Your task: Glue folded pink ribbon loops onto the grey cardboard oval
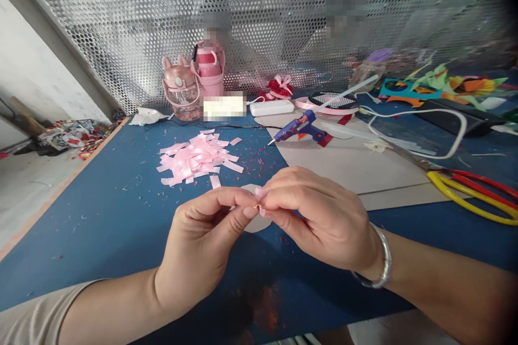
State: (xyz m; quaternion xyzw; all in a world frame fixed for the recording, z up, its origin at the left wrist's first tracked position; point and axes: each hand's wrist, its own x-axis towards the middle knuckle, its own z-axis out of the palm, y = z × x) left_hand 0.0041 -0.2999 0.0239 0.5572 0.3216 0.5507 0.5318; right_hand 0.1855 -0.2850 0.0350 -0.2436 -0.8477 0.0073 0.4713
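Observation:
A small folded piece of pink ribbon (262,213) is pinched between both hands, mostly hidden by the fingers. My left hand (202,237) grips it with thumb and forefinger. My right hand (319,215), with a silver bangle at the wrist, closes on the same piece from the other side. Behind and below the fingertips lies a pale round disc (259,223), partly covered by the hands. Beyond my left hand is a heap of cut pink ribbon pieces (196,156). A blue glue gun (297,126) rests past my right hand, its nozzle towards the left.
Red-and-yellow-handled scissors (473,194) lie at the right on the blue table (101,215). Grey board (348,167) spreads under the glue gun. Pink bottles (182,91), a white power strip (272,107) and a looped white cable (457,135) stand before a perforated metal screen (162,16).

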